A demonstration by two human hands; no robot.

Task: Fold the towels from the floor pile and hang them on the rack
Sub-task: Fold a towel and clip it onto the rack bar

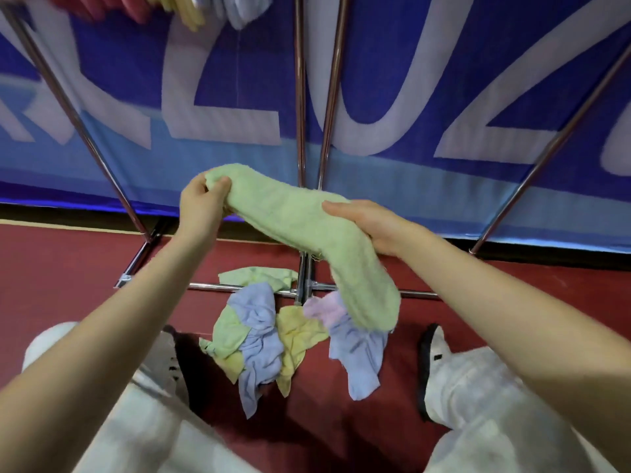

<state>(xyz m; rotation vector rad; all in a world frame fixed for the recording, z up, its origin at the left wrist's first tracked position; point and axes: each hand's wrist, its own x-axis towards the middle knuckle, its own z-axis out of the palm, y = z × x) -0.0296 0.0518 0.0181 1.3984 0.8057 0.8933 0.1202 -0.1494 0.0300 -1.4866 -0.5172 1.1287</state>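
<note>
Hands held one green towel [300, 230] in the air above the floor pile [293, 339] — left hand [201, 203] pinched the towel's upper end, thumb and fingers curled round the bunched corner. Right hand [368, 227] gripped it further along, thumb laid over the top, the other fingers hidden under the cloth. Between the two grips the towel sagged a little; past the right hand's grip its free end hung down, overlapping the pile in view, contact unclear. Pile of green, blue, yellow and pink towels lay below both grips on the red floor [68, 268], against the rack [300, 97] base bars. Beyond the grips — rack's chrome poles, a blue banner [392, 80] behind. Hung towels [191, 8] showed blurred at the top edge.
</note>
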